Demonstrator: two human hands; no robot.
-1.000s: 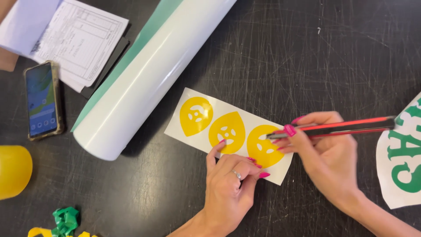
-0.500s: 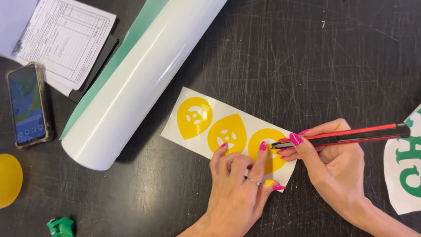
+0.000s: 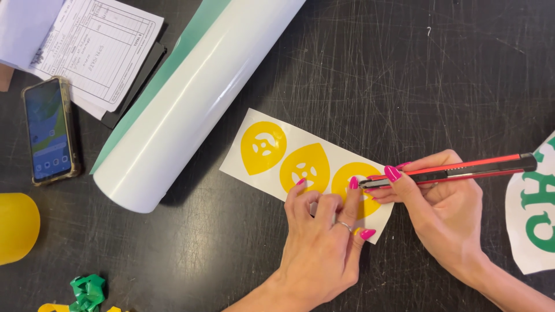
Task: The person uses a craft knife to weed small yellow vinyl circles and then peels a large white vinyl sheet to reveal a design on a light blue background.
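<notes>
The white sticker sheet (image 3: 254,136) with three yellow teardrop shapes lay on the scratched black table (image 3: 404,69), just right of the big white roll (image 3: 191,104), tilting down toward the near right. The left hand (image 3: 324,242) was flat on the near edge of the sheet, fingers spread a little and pressing down, fingertips on the middle and right shapes. The right hand (image 3: 445,208) had its fingers closed around a red craft knife (image 3: 457,169), held nearly level, with the tip sitting on the rightmost yellow shape (image 3: 352,176).

Compared with half a second before, the left hand had crept up the sheet, so the fingertips ended up touching or almost touching the knife tip, and the knife itself had barely shifted. A second back that hand was lower, mostly off the shapes. So it read to me like bracing the vinyl right next to the blade for fine picking or cutting. Honestly couldn't tell whether the blade was actually out, the fingers hid it.

Other stuff around: a phone (image 3: 47,130) and some papers (image 3: 98,52) at the far left, a yellow roundish thing (image 3: 16,228) on the left edge, green scraps (image 3: 87,292) near left, and a white sheet with green letters (image 3: 535,214) on the right.
</notes>
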